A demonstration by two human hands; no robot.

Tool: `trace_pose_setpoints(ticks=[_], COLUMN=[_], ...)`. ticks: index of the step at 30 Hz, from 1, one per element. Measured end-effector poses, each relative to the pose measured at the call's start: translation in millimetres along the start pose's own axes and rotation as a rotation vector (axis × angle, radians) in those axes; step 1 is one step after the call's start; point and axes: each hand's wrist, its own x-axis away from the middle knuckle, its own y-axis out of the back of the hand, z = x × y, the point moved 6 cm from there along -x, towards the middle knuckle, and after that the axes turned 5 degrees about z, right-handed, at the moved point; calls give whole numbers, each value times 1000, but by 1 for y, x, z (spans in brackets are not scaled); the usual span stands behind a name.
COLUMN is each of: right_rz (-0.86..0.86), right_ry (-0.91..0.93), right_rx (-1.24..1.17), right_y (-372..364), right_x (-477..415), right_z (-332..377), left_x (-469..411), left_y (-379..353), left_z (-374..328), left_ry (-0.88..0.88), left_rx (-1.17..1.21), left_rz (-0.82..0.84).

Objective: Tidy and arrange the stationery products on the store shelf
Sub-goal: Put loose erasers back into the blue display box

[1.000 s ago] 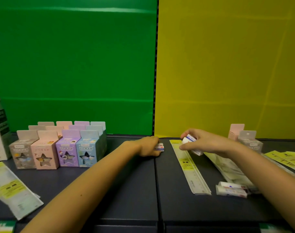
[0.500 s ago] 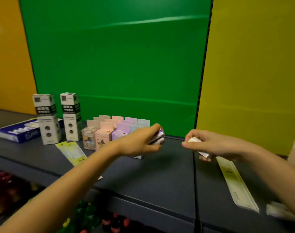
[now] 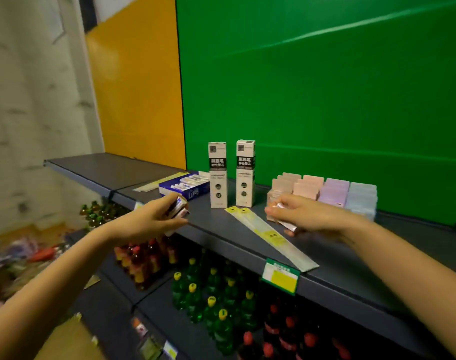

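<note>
My left hand (image 3: 149, 219) grips a few small white eraser packs (image 3: 179, 207) over the front edge of the dark shelf (image 3: 216, 229), just in front of a blue tray of the same packs (image 3: 185, 187). My right hand (image 3: 304, 215) pinches another small white pack (image 3: 286, 224) above the shelf, in front of the pastel boxes (image 3: 335, 194). Two tall white-and-black boxes (image 3: 232, 175) stand upright between the tray and the pastel boxes. A long ruler in a clear sleeve (image 3: 271, 237) lies diagonally on the shelf below my right hand.
Green and orange back panels rise behind the shelf. A green price tag (image 3: 280, 278) hangs on the shelf's front edge. Lower shelves hold green and red drink bottles (image 3: 211, 294). Another thin pack (image 3: 159, 183) lies left of the blue tray.
The view has swung left along the shelf. Both hands moved left with their packs; my left hand now hovers by the blue tray and my right in front of the pastel boxes.
</note>
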Motion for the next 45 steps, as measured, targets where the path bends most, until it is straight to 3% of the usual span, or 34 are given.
trace_pose_setpoints(ticks=[7, 22, 26, 32, 45], right_rz=[93, -34, -177, -257, -241], right_ry=[-12, -40, -6, -30, -188], right_rx=[-312, -168, -36, 226, 546], right_y=[-86, -111, -89, -70, -73], right_x=[-83, -260, -300, -335, -355], right_z=[47, 86, 92, 86, 69], left_x=[36, -24, -76, -146, -248], left_y=[52, 121, 130, 136, 122], left_z=[83, 216, 233, 246, 269], left_ry=[42, 26, -34, -82, -297], left_rx=[24, 135, 130, 130, 150], left_rz=[-64, -103, -78, -8, 183])
